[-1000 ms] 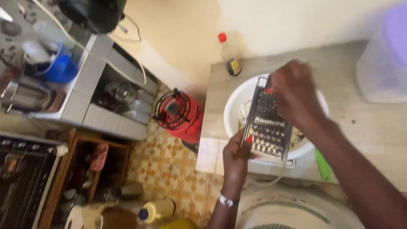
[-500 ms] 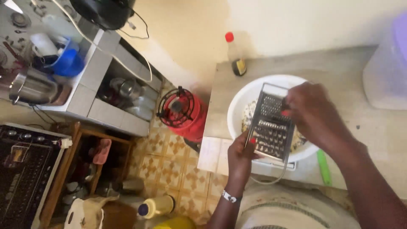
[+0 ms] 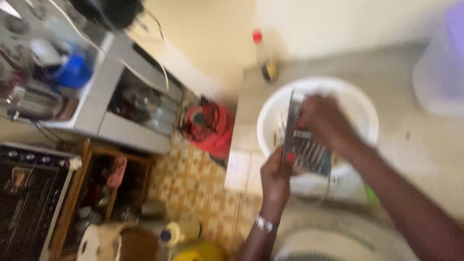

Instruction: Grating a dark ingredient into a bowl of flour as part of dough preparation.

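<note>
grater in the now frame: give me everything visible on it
The grater is a flat metal sheet, grey and shiny, with rows of cutting holes, blurred by motion. It stands tilted over the white bowl on the counter. The left hand grips its lower edge; the right hand presses against its face. What the right hand holds cannot be seen.

The grater (image 3: 304, 145) is bare metal, dull grey, its face rough with punched holes. The bowl (image 3: 360, 104) under it looks like smooth white plastic. The worktop (image 3: 401, 145) is matt grey, like plain cement. The floor (image 3: 203, 193) is patterned tile. The tub (image 3: 442, 67) seems cloudy plastic.
</note>
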